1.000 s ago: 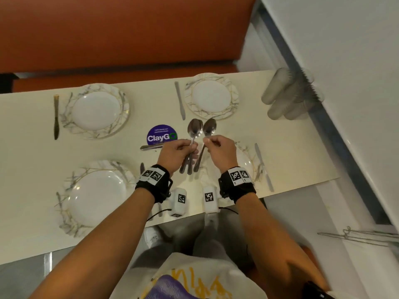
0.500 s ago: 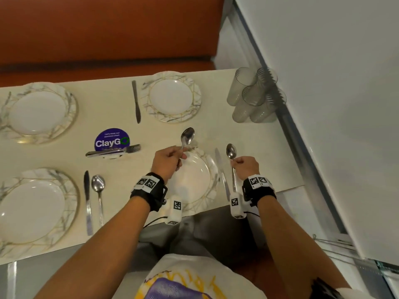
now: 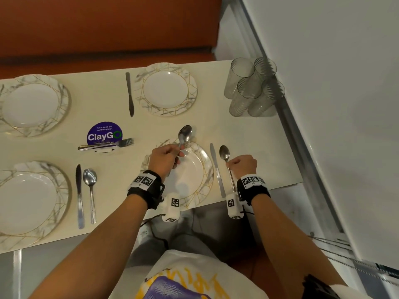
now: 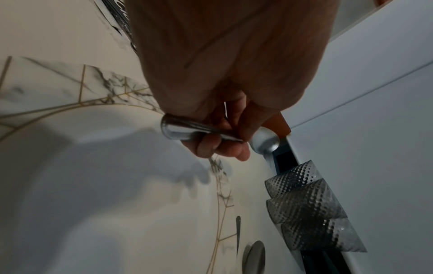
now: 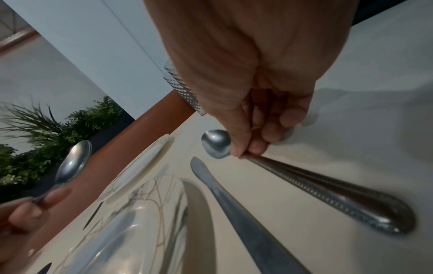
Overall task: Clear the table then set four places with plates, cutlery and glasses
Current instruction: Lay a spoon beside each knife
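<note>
Risk first: my right hand (image 3: 243,165) pinches a spoon (image 3: 225,155) by the neck, with its handle lying on the tabletop (image 3: 259,137) just right of the knife (image 3: 216,169) beside the near plate (image 3: 195,169). If I let go while the bowl looks slightly raised, it could clink down or roll against that knife and knock it crooked. My left hand (image 3: 165,159) is curled round the handle of a second spoon (image 3: 184,134), held above that plate with the bowl pointing away from me. A loose grip there would probably drop it onto the china, and carrying it forward to the far plate (image 3: 167,91) could catch the rim if I keep it low. Well beyond my right hand, four glasses (image 3: 252,87) stand bunched at the wall; a wide swing could topple them. Forks (image 3: 105,144) lie stacked off to my left hand's side.

The head view shows the whole layout, but not my fingers. The right wrist view shows thumb and fingertips (image 5: 255,146) closed on the spoon's neck and the beaded handle flat on the tabletop. The left wrist view shows fingers wrapped round the handle end, and the dimpled bases of the glasses.
</note>
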{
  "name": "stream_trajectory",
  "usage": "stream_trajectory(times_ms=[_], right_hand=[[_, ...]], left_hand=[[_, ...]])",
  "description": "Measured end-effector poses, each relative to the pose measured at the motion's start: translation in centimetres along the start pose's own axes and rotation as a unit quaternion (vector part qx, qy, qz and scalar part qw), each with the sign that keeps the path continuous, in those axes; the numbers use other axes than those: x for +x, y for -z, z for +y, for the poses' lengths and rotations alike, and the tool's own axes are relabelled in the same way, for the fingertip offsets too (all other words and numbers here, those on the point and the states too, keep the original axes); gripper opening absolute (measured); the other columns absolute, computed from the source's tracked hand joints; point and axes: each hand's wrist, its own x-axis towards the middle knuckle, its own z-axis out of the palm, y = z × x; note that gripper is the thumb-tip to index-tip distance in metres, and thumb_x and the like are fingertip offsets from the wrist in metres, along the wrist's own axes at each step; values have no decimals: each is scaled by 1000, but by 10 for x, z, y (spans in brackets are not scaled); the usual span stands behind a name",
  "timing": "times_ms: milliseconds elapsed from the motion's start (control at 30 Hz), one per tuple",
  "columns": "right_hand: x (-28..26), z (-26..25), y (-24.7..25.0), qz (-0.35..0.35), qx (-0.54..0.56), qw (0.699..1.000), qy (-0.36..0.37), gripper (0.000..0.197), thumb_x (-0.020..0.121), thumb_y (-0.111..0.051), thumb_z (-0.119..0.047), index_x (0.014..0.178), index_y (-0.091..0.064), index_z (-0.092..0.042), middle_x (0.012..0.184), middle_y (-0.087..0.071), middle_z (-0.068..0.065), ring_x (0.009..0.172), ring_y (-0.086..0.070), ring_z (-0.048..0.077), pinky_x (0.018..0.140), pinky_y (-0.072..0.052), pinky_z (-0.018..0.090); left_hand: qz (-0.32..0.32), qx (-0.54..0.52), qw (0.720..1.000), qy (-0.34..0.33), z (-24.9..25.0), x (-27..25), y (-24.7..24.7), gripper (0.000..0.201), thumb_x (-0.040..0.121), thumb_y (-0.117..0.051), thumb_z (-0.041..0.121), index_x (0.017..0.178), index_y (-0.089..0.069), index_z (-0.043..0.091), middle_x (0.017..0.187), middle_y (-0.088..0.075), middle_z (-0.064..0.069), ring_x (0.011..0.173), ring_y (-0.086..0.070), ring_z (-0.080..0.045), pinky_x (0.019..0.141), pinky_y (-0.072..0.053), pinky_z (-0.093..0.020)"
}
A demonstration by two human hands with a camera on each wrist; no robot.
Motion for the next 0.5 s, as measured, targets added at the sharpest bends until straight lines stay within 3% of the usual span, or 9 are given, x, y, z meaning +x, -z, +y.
stream_trajectory(times_ms=[33,133,200,367,500], right_hand=[[1,-1,0,-1,1,1000,2,10,86,-76,-15,79,-82,-11,78,-77,3,67,-68,14,65,-55,21],[0,-1,-2,-4,-2,1000,6,8,87,-77,-18,84,-82,-13,82,-78,2,71,-68,15,56,-38,10],[-1,0,-4,0,2,1000,1,7,88,-77,-18,85,-82,-13,82,-77,1,69,-66,13,53,-34,8],[-2,1,-5,0,-2,1000,3,6,87,-77,-18,86,-82,-14,83,-77,1,62,-61,7,52,-32,8],[-4,0,-5,5,-17,1000,10,8,88,-77,-18,85,-82,-13,83,-77,1,61,-59,5,51,-29,6]], left_hand=[[1,-2,1000,-3,0,1,0,20,96,-71,35,90,-82,20,75,-70,-9,61,-51,-22,65,-40,-40],[2,-10,1000,-13,-2,0,1,20,94,-72,37,89,-82,21,85,-74,-18,64,-52,-23,66,-41,-42],[3,-12,1000,-16,-3,-1,2,20,93,-72,38,90,-82,21,89,-73,-20,66,-53,-24,65,-41,-43],[2,5,1000,-9,-4,-4,4,17,97,-69,31,94,-82,21,77,-71,-5,63,-51,-22,60,-40,-37],[-1,4,1000,-10,-1,-6,7,16,98,-68,30,96,-81,21,75,-69,-1,62,-50,-20,53,-37,-31]])
